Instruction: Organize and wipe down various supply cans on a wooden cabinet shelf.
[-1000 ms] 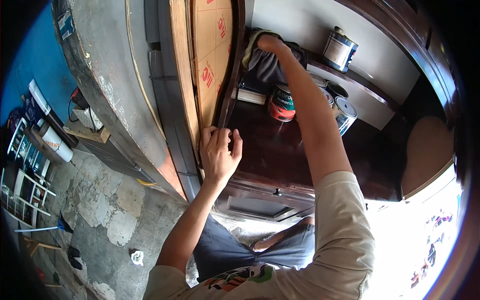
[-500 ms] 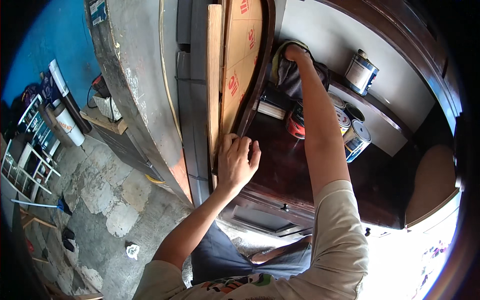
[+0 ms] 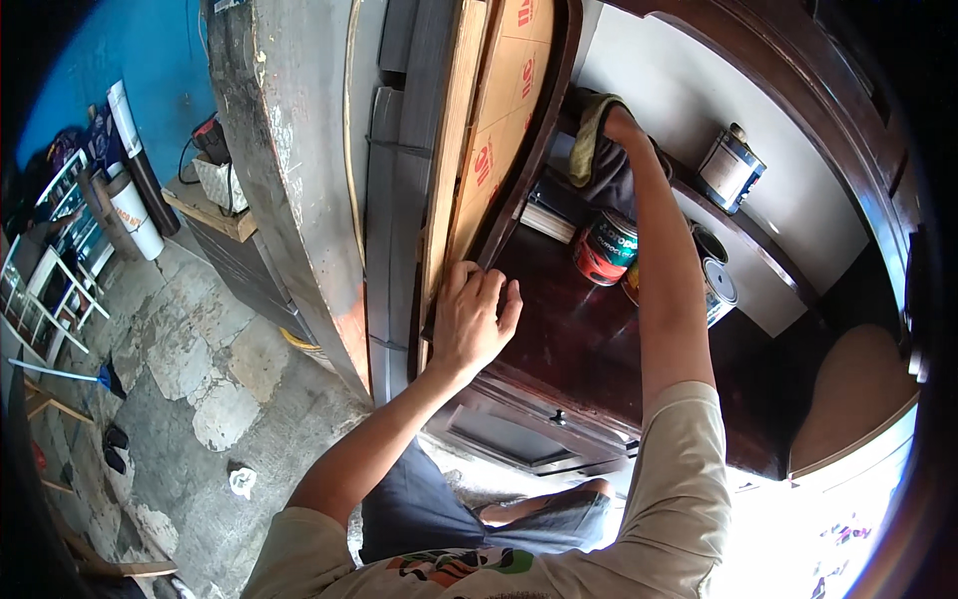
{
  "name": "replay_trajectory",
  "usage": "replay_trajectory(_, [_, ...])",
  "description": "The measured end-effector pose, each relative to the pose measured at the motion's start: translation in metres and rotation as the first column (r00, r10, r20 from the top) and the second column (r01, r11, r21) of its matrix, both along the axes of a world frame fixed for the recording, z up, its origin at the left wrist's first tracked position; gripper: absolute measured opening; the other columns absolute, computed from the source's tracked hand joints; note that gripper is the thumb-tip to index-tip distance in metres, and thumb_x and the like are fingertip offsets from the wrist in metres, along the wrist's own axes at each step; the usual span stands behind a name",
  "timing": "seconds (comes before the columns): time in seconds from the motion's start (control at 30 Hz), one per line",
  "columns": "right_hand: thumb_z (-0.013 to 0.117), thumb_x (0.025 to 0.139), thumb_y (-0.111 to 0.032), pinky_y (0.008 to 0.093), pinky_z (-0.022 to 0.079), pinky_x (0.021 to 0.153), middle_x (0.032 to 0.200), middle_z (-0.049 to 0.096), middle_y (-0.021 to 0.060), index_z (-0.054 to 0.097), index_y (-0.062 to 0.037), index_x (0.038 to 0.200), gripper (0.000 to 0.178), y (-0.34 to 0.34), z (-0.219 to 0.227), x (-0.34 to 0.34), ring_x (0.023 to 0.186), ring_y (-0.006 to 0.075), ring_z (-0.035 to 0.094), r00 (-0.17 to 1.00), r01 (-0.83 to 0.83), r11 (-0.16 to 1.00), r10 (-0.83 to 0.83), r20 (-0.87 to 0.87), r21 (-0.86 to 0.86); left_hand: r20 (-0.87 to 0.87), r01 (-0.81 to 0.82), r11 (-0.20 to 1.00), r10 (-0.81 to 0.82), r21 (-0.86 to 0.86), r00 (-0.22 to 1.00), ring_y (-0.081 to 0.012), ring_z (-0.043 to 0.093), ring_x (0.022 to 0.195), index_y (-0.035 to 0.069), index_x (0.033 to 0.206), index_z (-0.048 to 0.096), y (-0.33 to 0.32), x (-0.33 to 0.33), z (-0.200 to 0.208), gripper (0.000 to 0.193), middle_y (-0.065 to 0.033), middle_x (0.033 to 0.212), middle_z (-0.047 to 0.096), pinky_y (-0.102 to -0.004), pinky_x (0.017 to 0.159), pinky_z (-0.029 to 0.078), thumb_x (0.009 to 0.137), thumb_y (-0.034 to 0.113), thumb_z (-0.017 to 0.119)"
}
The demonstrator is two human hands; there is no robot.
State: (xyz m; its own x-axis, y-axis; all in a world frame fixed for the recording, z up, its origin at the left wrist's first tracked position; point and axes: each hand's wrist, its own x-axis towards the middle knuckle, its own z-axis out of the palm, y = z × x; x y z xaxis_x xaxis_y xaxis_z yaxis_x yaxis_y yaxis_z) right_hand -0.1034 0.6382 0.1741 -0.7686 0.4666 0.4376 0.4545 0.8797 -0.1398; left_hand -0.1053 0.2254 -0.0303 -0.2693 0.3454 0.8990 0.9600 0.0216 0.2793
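My right hand (image 3: pixel 623 126) reaches far into the dark wooden cabinet (image 3: pixel 559 334) and is closed on a dark grey cloth (image 3: pixel 609 178) with a yellow-green border. The cloth lies bunched in the back left corner, by the end of a narrow shelf; my fingertips are hidden in it. My left hand (image 3: pixel 469 319) grips the cabinet's front left side edge, fingers bent over it and thumb apart. Below the cloth stands a red and dark green paint can (image 3: pixel 606 247). More cans, such as one with a grey lid (image 3: pixel 718 284), are partly hidden behind my right forearm.
A single can (image 3: pixel 730 170) stands on the narrow shelf (image 3: pixel 743 222). A dark box (image 3: pixel 551 208) lies by the cabinet's left wall. Wooden boards (image 3: pixel 454 130) and grey panels lean along the left side. White paper (image 3: pixel 241 482) lies on the cracked floor (image 3: pixel 200 399).
My right hand has shifted slightly right with the cloth, and more of its yellow-green border shows. My left hand keeps its place on the edge. The whole view has tilted a little.
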Motion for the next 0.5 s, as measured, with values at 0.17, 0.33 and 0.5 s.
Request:
replay_trajectory(0.17, [0.06,0.093,-0.02,0.0412,0.054,0.091,0.127,0.072,0.0158,0.071,0.0004,0.124,0.038,0.012,-0.006,-0.023,0.107,0.0308,0.069,0.99,0.13,0.992,-0.13,-0.052,-0.001,0.045,-0.015,0.999,0.017,-0.043,0.999,-0.0225,0.058,0.077,0.007,0.086,0.059,-0.002,0.0,-0.001,0.012,-0.0045,0.065,0.056,-0.0342,0.065,0.049,0.09,0.009,0.07])
replay_trajectory(0.33, [0.062,0.093,-0.019,0.0404,0.054,0.091,0.126,0.072,0.0156,0.071,0.0007,0.124,0.038,0.025,-0.012,-0.015,0.105,0.0301,0.069,0.996,0.051,0.999,-0.051,-0.074,0.003,0.021,-0.014,0.999,0.015,-0.049,1.0,-0.0256,0.058,0.082,0.005,0.081,0.058,-0.003,0.001,0.003,0.016,-0.0104,0.069,0.055,-0.036,0.063,0.052,0.09,0.014,0.068])
replay_trajectory(0.5, [0.064,0.093,-0.017,0.0396,0.054,0.091,0.125,0.072,0.0154,0.07,0.001,0.125,0.037,0.041,-0.023,0.006,0.104,0.0294,0.069,0.972,-0.203,0.979,0.202,-0.12,0.003,0.055,-0.005,0.997,0.009,-0.078,0.998,-0.0228,0.059,0.078,0.006,0.083,0.059,-0.005,0.006,0.006,0.014,-0.0043,0.063,0.056,-0.0349,0.068,0.05,0.09,0.01,0.071])
